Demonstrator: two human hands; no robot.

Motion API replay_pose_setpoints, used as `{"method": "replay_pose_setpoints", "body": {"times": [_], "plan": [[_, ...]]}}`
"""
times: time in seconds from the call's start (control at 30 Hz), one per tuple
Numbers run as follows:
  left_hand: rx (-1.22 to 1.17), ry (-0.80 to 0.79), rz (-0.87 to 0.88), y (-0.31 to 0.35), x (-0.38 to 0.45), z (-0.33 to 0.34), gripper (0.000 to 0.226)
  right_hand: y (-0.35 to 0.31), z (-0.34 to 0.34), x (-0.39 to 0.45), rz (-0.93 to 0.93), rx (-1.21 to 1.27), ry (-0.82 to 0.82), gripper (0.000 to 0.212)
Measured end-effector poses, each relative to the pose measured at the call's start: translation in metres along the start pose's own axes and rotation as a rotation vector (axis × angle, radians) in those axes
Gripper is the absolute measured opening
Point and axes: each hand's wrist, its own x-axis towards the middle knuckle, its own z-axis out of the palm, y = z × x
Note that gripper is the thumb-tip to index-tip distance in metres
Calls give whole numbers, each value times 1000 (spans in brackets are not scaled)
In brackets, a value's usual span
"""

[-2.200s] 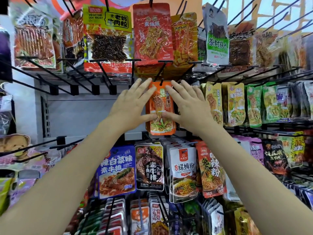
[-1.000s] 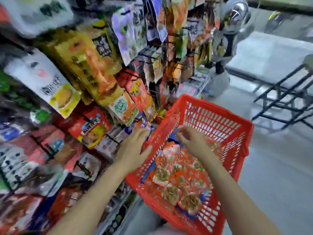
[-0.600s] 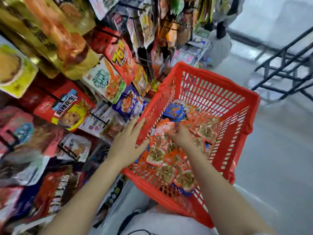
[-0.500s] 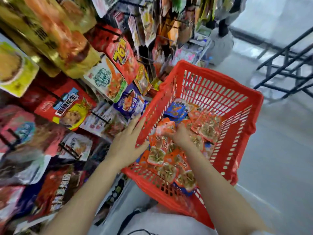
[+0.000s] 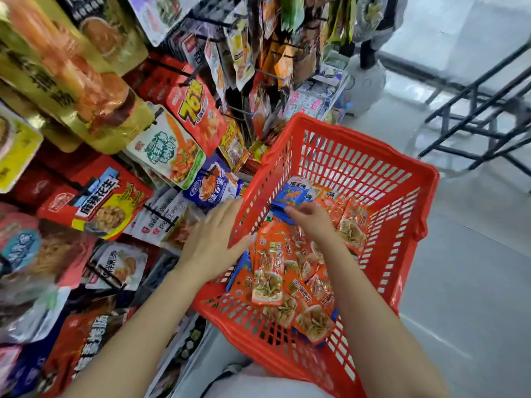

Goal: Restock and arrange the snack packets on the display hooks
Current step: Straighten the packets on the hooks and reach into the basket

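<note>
1. Snack packets of glossy orange foil [image 5: 268,271] lie heaped in a red slotted plastic basket [image 5: 370,173], overlapping too much to count exactly; roughly ten show.
2. Pale grey smooth floor [image 5: 465,282] spreads to the right of the basket, and a black metal frame [image 5: 474,110] stands on it in the far corner.
3. On the left a display rack of black wire hooks [image 5: 201,21] carries many hanging bags, among them a red bag printed with a yellow 76 [image 5: 195,110] and a gold foil bag [image 5: 86,81].
4. Also in the basket, at its far left side, sits a small stack of blue foil packets [image 5: 293,193]; how many are stacked is unclear.
5. One left hand [image 5: 214,242] rests against the basket's near left wall from outside, its fingers straight and spread, thumb over the rim.
6. One right hand [image 5: 311,221] reaches inside the basket, its fingers curled and pinching the edge of the blue foil packets.
7. Two bare forearms enter from the bottom of the view.
</note>
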Motion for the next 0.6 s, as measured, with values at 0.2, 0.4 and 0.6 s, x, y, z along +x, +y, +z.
{"method": "replay_pose_setpoints", "body": {"times": [0.2,0.4,0.6], "plan": [[1,-7,-9,17,28,-1,77,11,9,59,176,110,157,52],[-33,-3,-5,12,28,5,77,17,36,98,265,395,198,60],[-69,4,9,11,28,5,77,15,29,98,245,517,65,22]]}}
